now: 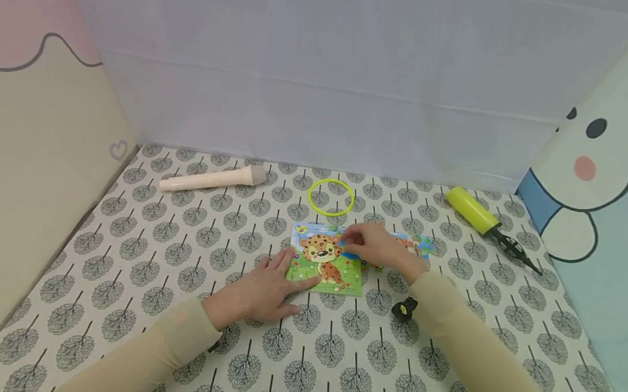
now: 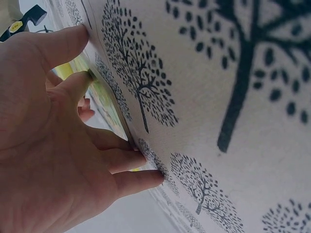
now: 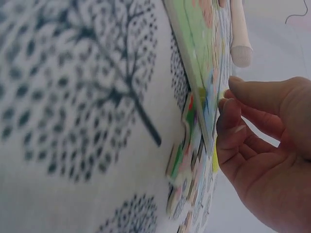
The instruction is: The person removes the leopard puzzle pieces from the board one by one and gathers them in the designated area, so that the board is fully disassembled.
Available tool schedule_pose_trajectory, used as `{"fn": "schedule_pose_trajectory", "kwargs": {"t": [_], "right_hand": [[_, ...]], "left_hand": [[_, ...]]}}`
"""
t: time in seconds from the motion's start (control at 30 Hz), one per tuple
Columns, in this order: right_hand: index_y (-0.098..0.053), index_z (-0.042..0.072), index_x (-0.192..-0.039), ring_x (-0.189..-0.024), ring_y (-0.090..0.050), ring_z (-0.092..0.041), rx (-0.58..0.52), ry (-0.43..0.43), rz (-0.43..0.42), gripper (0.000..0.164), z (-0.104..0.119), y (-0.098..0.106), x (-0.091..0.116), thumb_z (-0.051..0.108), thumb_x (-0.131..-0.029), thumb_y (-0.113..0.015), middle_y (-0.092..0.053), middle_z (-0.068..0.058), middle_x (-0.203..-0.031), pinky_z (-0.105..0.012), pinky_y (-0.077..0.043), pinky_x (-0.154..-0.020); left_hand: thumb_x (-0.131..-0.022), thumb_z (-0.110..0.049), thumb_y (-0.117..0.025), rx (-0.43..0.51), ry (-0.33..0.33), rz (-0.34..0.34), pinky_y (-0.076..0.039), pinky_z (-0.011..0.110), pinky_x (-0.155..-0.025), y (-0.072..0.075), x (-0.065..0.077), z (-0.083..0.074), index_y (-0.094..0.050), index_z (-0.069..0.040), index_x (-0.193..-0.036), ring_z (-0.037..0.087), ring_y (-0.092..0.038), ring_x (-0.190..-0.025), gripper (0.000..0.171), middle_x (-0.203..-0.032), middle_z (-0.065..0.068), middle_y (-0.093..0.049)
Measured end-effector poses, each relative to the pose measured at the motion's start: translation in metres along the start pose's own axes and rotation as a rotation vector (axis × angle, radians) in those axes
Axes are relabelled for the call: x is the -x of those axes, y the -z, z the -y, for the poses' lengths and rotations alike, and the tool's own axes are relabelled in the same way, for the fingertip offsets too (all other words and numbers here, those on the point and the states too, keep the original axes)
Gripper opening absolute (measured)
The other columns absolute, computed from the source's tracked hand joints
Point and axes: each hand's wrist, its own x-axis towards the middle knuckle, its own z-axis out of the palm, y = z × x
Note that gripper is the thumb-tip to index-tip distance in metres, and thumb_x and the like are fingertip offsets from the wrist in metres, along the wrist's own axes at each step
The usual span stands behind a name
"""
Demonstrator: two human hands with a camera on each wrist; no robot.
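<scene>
Displacement of the leopard puzzle board (image 1: 321, 268) is judged the chief hazard. The board is found lying on the tree-printed table (image 1: 145, 262), with loose puzzle pieces (image 1: 424, 246) close to its right edge; whether any is trapped beneath cannot be told. The board is touched at its left side by the left hand (image 1: 266, 288), the fingers of which are spread and nearly straight; should this contact be eased, sliding could be caused by pressure from the opposite side. The right hand (image 1: 374, 245) is held over the upper right part, its fingers bent and brought close to the thumb; whether a piece is pinched cannot be told, the tips being partly hidden. A piece, if held, could be misaligned because sight of the board is obstructed by that hand. Loose pieces could be scattered by a rightward sweep, and the small black object (image 1: 403, 310), noted just beside the right sleeve (image 1: 480, 347), could be knocked
</scene>
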Motion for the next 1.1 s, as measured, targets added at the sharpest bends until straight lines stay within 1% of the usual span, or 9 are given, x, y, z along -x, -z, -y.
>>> {"fn": "schedule_pose_trajectory", "kwargs": {"t": [0.17,0.3,0.4,0.57,0.67,0.93,1.1], "right_hand": [[-0.069,0.006,-0.110,-0.071,-0.058,-0.008,0.020,0.007,-0.010,0.022,0.009,-0.008,-0.008,0.017,-0.092,-0.066,-0.065,0.006,-0.085,-0.029,-0.051,-0.065],[-0.068,0.005,-0.115,-0.072,-0.061,-0.009,-0.017,-0.027,0.000,0.027,0.014,-0.014,-0.013,0.019,-0.092,-0.066,-0.067,0.004,-0.088,-0.027,-0.052,-0.063],[-0.067,0.004,-0.117,-0.073,-0.062,-0.010,-0.043,-0.045,0.001,0.029,0.016,-0.018,-0.016,0.018,-0.092,-0.066,-0.067,0.003,-0.090,-0.026,-0.053,-0.064],[-0.067,0.003,-0.114,-0.077,-0.060,-0.009,-0.020,-0.018,-0.025,0.026,0.020,-0.021,-0.020,0.017,-0.092,-0.065,-0.067,0.001,-0.092,-0.026,-0.052,-0.071],[-0.067,0.002,-0.114,-0.078,-0.061,-0.009,-0.003,-0.010,-0.033,0.025,0.021,-0.022,-0.022,0.016,-0.093,-0.063,-0.067,0.000,-0.094,-0.026,-0.052,-0.071],[-0.068,0.003,-0.112,-0.080,-0.061,-0.010,0.025,-0.037,-0.045,0.022,0.020,-0.025,-0.023,0.015,-0.095,-0.061,-0.067,0.000,-0.094,-0.027,-0.053,-0.072],[-0.068,0.004,-0.108,-0.078,-0.060,-0.010,0.021,-0.070,-0.056,0.019,0.018,-0.030,-0.023,0.015,-0.094,-0.062,-0.065,0.002,-0.089,-0.026,-0.052,-0.069]], "left_hand": [[-0.094,-0.055,-0.047,-0.007,-0.005,-0.001,-0.020,0.062,-0.106,0.000,0.000,0.000,-0.022,-0.040,-0.151,0.045,-0.003,-0.139,0.064,-0.150,0.035,-0.003],[-0.094,-0.055,-0.047,-0.014,-0.004,-0.003,-0.021,0.062,-0.106,0.001,0.002,0.000,-0.022,-0.040,-0.151,0.045,-0.004,-0.139,0.064,-0.150,0.034,-0.004],[-0.094,-0.054,-0.047,-0.010,-0.001,-0.006,-0.021,0.062,-0.106,0.001,0.002,0.000,-0.022,-0.040,-0.151,0.045,-0.004,-0.139,0.063,-0.150,0.034,-0.005],[-0.094,-0.054,-0.048,-0.004,0.000,-0.007,-0.020,0.062,-0.106,0.002,0.002,0.000,-0.023,-0.040,-0.151,0.045,-0.004,-0.139,0.063,-0.150,0.035,-0.004],[-0.094,-0.054,-0.048,-0.003,0.003,-0.006,-0.020,0.062,-0.106,0.003,0.001,0.000,-0.023,-0.040,-0.151,0.045,-0.004,-0.139,0.063,-0.150,0.035,-0.003],[-0.094,-0.054,-0.048,-0.003,0.004,-0.003,-0.021,0.062,-0.106,0.004,0.001,-0.002,-0.023,-0.040,-0.151,0.046,-0.005,-0.139,0.063,-0.150,0.035,-0.004],[-0.094,-0.054,-0.048,0.002,0.007,0.003,-0.020,0.062,-0.106,0.004,0.002,-0.002,-0.023,-0.040,-0.151,0.046,-0.004,-0.139,0.063,-0.150,0.035,-0.004]]}}
